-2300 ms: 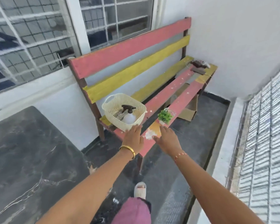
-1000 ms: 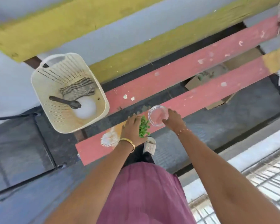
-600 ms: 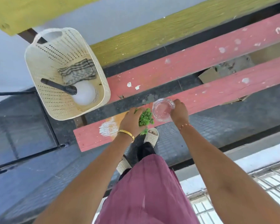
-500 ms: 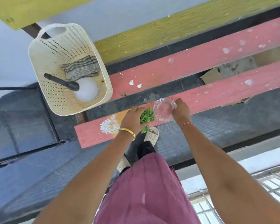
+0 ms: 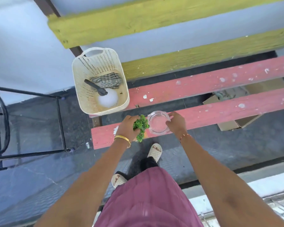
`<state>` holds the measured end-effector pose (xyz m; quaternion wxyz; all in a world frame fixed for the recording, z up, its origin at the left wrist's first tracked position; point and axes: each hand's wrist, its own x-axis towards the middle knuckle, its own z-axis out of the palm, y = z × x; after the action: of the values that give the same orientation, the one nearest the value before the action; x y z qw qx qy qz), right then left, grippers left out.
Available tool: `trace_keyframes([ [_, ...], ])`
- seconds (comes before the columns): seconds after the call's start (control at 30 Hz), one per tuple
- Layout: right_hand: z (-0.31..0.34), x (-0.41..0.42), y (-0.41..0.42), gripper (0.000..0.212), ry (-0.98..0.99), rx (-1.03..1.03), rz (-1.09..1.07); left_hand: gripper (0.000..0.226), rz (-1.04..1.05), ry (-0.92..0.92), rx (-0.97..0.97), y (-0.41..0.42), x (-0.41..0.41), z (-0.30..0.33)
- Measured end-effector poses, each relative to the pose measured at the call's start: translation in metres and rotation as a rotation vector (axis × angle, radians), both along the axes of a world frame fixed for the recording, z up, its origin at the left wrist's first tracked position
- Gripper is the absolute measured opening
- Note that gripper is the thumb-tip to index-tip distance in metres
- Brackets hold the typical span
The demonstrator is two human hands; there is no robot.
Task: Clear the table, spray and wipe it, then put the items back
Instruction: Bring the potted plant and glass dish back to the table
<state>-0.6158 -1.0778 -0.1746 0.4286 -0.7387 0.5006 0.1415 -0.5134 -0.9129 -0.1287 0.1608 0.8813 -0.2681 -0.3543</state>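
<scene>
Hands meet at the near edge of the worktop point(image 5: 220, 82), a slatted bench painted red and yellow whose long axis runs left to right. The left hand point(image 5: 127, 126) is curled round a small green plant point(image 5: 141, 126), gripping it just above the nearest red slat. The right hand point(image 5: 176, 122) pinches the right rim of a clear glass bowl point(image 5: 157, 122), which sits on that same slat, touching the plant's leaves on its left side.

Both things lie directly ahead of the person, close in, so neither arm has to stretch. The plant belongs to the left hand and the bowl to the right, each on its own side with no crossing.

Further off and to the left, a cream basket point(image 5: 88, 89) stands at the left end of the worktop. Inside it are a spray bottle point(image 5: 107, 98), its dark nozzle pointing far-left, and a striped cloth point(image 5: 106, 80) lying beyond it. The left hand is the nearer one to the basket.

My guess is that plant and bowl are being handled as 1 pair, either set down or lifted off; which, I cannot tell.

No brand, label or writing can be read anywhere.
</scene>
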Motion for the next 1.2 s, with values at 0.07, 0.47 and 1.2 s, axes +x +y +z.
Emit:
trace_keyframes([
  [0.07,0.016,0.007,0.018,0.036,-0.031,-0.016,0.007,0.050,0.026,-0.025,-0.020,0.018,0.006,0.015],
  [0.47,0.096,0.059,0.168,0.022,-0.148,-0.085,0.233,0.047,0.253,-0.153,-0.145,0.180,0.040,0.096],
  [1.2,0.214,0.256,0.440,0.026,-0.530,0.102,0.416,0.045,0.836,-0.560,-0.325,0.471,0.148,0.223],
])
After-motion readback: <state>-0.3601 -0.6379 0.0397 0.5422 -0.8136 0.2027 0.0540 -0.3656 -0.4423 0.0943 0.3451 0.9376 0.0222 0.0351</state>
